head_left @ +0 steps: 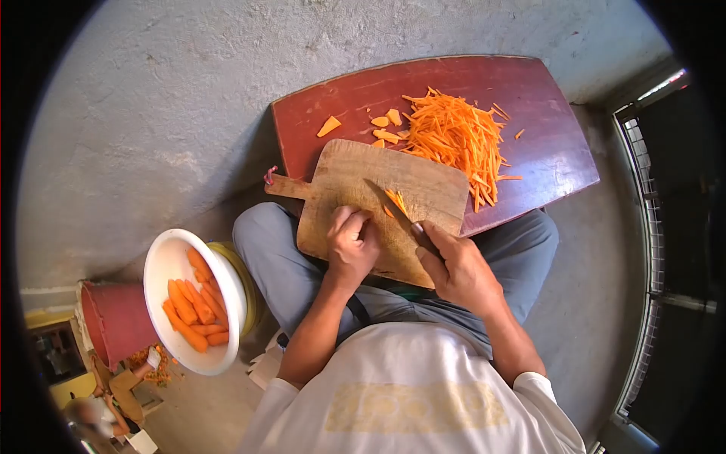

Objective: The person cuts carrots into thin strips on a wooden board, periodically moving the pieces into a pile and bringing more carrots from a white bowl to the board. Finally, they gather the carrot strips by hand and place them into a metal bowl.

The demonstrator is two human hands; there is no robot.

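Note:
My right hand (457, 265) is wrapped round the handle of a knife (381, 196), its blade slanting up and left over a wooden cutting board (423, 170). A few thin carrot strips (397, 201) lie against the blade's right side. To the left of the knife, my left hand (352, 246) rests on the board with curled fingers; whatever is under or between them is hidden. The board sits partly over my lap and partly against the red table (544, 113). Beyond the board rises a heap of shredded carrot (457, 136).
Several carrot pieces (386, 135) lie left of the heap. A white basin (157, 303) of peeled carrots (193, 306) stands by my left knee. Farther left are a red bucket (113, 321) and another person (106, 408). A grated door (643, 227) is at right.

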